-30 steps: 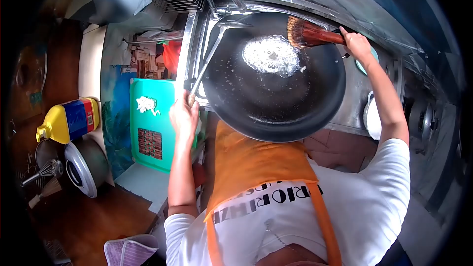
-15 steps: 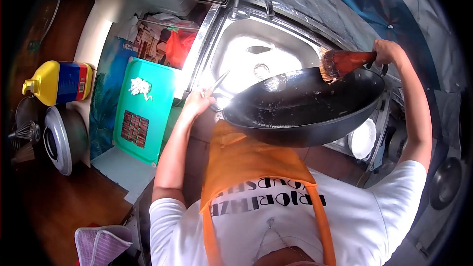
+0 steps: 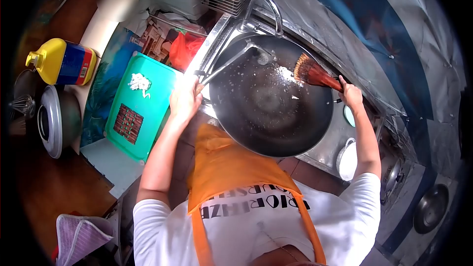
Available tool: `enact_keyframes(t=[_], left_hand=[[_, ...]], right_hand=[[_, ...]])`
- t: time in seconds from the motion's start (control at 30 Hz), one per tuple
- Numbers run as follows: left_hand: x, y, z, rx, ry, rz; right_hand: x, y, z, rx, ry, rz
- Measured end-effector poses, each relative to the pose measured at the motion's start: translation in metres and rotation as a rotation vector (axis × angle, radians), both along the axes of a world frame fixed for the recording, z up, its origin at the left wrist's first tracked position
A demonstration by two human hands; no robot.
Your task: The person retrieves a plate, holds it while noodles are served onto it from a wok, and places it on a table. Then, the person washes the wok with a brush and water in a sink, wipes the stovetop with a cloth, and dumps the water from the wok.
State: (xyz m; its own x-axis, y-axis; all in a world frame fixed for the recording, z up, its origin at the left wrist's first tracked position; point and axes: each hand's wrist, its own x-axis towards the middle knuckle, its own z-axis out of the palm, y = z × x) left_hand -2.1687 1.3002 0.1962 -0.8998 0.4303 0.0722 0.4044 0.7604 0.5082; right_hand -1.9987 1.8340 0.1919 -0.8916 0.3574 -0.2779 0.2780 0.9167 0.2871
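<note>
Wok (image 3: 271, 128) sits just beyond your orange apron (image 3: 236, 172), below the tap. Your left hand (image 3: 187, 99) holds a long-handled utensil (image 3: 227, 64) over it, your right (image 3: 351, 96) a brush (image 3: 318, 74), bristles inside; can't tell whether either also grips the wok. Tap (image 3: 276, 8) arches past the far rim.

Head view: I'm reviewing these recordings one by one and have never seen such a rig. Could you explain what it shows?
There is no machine here: a person works with bare hands. One camera, worn on the head, looks forward and down. The left hand holds a long-handled utensil that reaches over a big black pan. The right hand grips a brush, its bristles by white foam in the pan. To the left, a green tray bears a white clump and a brown slatted mat.
</note>
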Motion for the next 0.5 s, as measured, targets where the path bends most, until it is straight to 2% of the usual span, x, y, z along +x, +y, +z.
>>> enact_keyframes(t=[0.1, 0.2, 0.23, 0.27, 0.3, 0.37, 0.4, 0.47, 0.5], left_hand=[[0.002, -0.002, 0.006, -0.001, -0.006, 0.006], [0.002, -0.005, 0.010, -0.029, 0.021, -0.037], [0.002, -0.004, 0.011, -0.031, 0.041, -0.050], [0.003, -0.003, 0.012, -0.033, 0.063, -0.064], [0.004, -0.002, 0.014, -0.036, 0.086, -0.076], [0.005, 0.000, 0.022, -0.150, 0.096, -0.080], [0.006, 0.001, 0.028, -0.180, 0.091, -0.079], [0.010, 0.002, 0.035, -0.210, 0.070, -0.076], [0.014, 0.004, 0.045, -0.275, 0.011, -0.073]], right_hand=[[-0.004, -0.003, -0.015, 0.047, 0.016, 0.016], [-0.022, 0.004, -0.024, 0.035, -0.131, 0.008], [-0.038, -0.022, 0.000, 0.027, -0.156, 0.029], [-0.052, -0.036, 0.004, -0.006, 0.002, 0.135], [-0.076, -0.048, 0.003, -0.152, 0.071, 0.162], [-0.123, -0.081, -0.003, -0.620, 0.301, 0.158], [-0.149, -0.089, -0.034, -0.697, 0.453, 0.212], [-0.199, -0.124, -0.051, -0.890, 0.539, 0.242], [-0.219, -0.139, -0.056, -0.998, 0.516, 0.162]])
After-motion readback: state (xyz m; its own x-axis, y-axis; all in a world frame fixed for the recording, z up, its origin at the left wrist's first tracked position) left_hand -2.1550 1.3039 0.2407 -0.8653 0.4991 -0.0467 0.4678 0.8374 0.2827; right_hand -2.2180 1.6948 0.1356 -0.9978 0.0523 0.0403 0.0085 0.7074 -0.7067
